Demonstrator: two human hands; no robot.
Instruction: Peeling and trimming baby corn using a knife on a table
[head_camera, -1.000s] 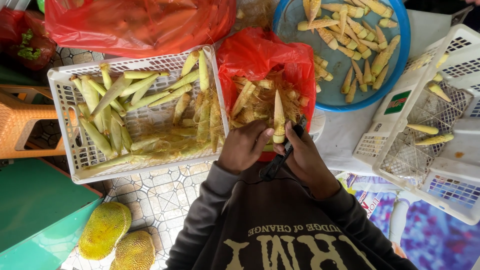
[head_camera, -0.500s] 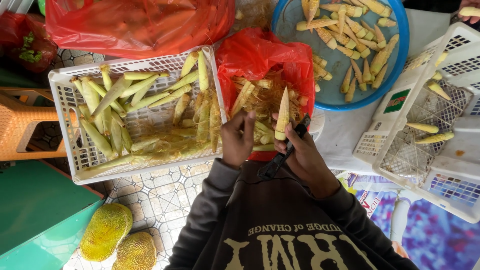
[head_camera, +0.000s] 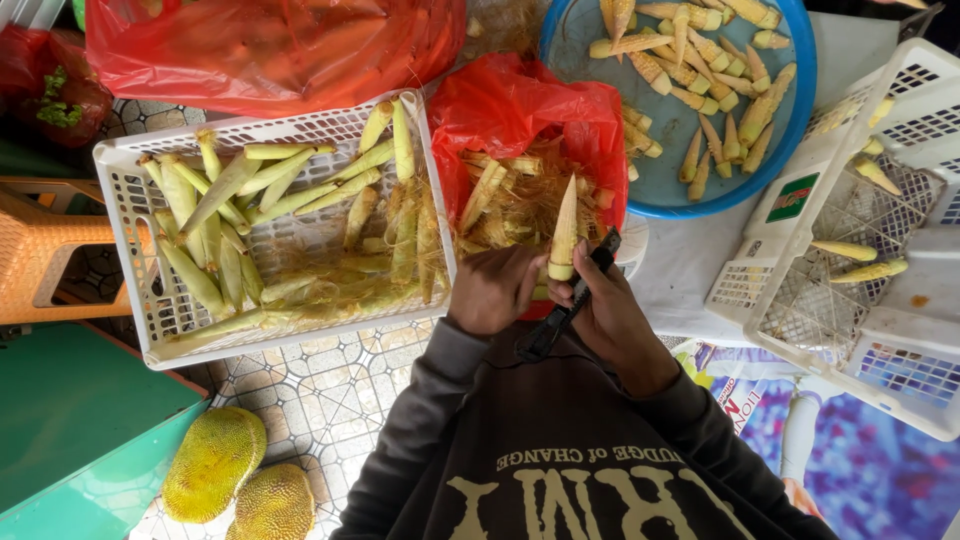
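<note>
**Baby corn held upright at the knife, over the red bag**

A pale baby corn ear is standing point-up between both hands, just above the open red plastic bag full of husks and silk. The left hand is closing on the ear's base, fingers curled together and pinching the stub end. The right hand is wrapping a black-handled knife, fingers pressed tight round the grip, thumb lying against the ear; the blade itself is hidden.

Judging by this, the trimming step is in hand: ear stripped, base being cut. The next move likely calls for a short controlled cut away from the left thumb, then a drop-off among the cleaned ears.

Outward: a white slotted crate of unhusked ears is sitting to the left, a blue basin of peeled ears ahead right, a second white basket holding a few ears at far right. Two bumpy green jackfruits are lying on the tiled floor.
</note>
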